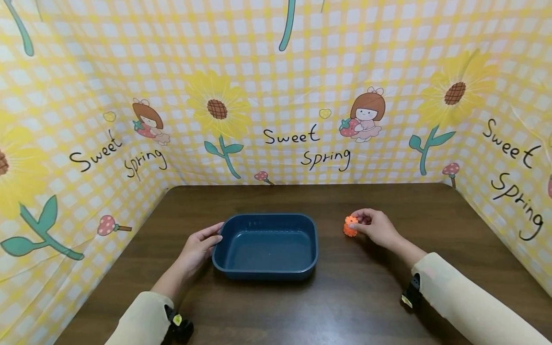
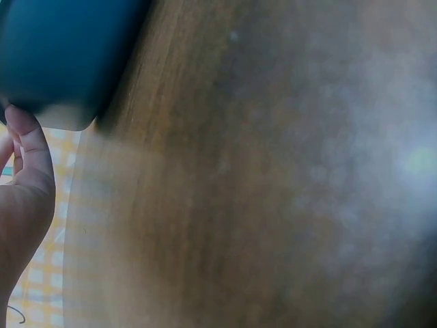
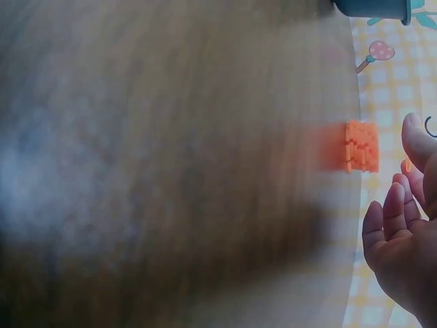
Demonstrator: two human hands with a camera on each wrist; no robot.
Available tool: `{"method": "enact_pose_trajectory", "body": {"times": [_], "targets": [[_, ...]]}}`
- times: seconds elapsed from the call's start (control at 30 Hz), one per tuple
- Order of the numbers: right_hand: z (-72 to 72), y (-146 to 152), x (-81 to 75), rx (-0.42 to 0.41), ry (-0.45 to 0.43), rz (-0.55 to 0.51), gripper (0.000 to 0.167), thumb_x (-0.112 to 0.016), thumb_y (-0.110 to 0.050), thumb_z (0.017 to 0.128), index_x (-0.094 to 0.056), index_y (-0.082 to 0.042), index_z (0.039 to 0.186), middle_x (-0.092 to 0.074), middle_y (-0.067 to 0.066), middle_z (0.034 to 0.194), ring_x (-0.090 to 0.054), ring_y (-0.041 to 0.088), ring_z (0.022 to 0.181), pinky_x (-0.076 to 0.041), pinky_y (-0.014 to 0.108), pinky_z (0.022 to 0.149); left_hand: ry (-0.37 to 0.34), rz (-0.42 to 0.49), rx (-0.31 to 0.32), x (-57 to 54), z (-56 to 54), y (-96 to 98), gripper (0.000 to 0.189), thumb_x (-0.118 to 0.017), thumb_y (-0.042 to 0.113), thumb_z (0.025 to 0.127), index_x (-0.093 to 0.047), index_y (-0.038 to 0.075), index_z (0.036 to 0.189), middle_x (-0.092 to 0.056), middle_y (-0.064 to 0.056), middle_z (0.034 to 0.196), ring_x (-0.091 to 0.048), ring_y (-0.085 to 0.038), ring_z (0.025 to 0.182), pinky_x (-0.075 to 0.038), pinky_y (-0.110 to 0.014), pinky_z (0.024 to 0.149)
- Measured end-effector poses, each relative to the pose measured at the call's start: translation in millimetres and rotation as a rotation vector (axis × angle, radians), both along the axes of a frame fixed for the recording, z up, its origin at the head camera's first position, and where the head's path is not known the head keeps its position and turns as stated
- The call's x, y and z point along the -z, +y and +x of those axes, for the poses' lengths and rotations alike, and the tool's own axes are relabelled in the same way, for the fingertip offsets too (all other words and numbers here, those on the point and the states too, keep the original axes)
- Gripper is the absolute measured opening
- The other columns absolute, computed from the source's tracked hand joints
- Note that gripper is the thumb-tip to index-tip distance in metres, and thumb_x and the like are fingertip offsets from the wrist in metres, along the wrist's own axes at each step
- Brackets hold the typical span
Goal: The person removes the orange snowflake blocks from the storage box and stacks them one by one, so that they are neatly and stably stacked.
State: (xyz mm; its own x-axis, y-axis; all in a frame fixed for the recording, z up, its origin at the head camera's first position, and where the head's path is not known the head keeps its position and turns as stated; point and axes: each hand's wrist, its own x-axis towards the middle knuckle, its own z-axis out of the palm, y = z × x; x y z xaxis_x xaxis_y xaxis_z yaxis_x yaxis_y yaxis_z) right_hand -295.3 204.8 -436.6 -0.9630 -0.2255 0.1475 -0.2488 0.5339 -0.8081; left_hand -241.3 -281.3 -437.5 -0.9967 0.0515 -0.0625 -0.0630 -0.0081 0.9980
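Note:
A dark blue rectangular basin (image 1: 265, 275) sits on the brown table. My left hand (image 1: 199, 249) holds its left end, with the thumb (image 2: 24, 123) at the rim and the other fingers round the outside corner. To the right of the basin stands a small orange toothed block (image 3: 362, 147) with flower-shaped edges. My right hand (image 1: 379, 229) is close by it, its thumb overlapping the block in the head view. From the right wrist, the thumb and fingers look parted, just above the block. A tiny orange spot shows at one fingertip; what it is, I cannot tell.
The wooden table (image 1: 345, 306) reaches back to a yellow checked cloth (image 1: 276, 96) that hangs behind and on both sides. A dark wrist camera (image 1: 411, 292) is strapped to the right sleeve, and another camera (image 1: 178, 323) to the left sleeve.

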Motion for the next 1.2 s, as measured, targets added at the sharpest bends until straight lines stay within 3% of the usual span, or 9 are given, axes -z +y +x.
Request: {"method": "enact_pose_trajectory", "body": {"times": [0.4, 1.2], "targets": [[-1.6, 3, 9.9, -0.024, -0.010, 0.018, 0.026, -0.073, -0.014, 0.088, -0.065, 0.000, 0.109, -0.056, 0.009, 0.088, -0.047, 0.023, 0.073, -0.041, 0.028, 0.056, -0.009, 0.015, -0.004, 2.8, -0.7, -1.2, 0.051, -0.061, 0.004, 0.094, -0.044, -0.005, 0.142, -0.063, -0.001, 0.112, -0.061, -0.009, 0.093, -0.054, -0.027, 0.082], [-2.7, 1, 11.9, -0.050, -0.027, 0.036, 0.027, -0.073, -0.014, 0.088, -0.065, -0.001, 0.110, -0.055, 0.008, 0.090, -0.048, 0.023, 0.071, -0.043, 0.028, 0.054, -0.005, 0.037, 0.012, 0.0, 0.2, 0.5, 0.053, -0.060, 0.002, 0.094, -0.040, -0.009, 0.142, -0.063, -0.001, 0.111, -0.060, -0.007, 0.093, -0.054, -0.025, 0.080]]}}
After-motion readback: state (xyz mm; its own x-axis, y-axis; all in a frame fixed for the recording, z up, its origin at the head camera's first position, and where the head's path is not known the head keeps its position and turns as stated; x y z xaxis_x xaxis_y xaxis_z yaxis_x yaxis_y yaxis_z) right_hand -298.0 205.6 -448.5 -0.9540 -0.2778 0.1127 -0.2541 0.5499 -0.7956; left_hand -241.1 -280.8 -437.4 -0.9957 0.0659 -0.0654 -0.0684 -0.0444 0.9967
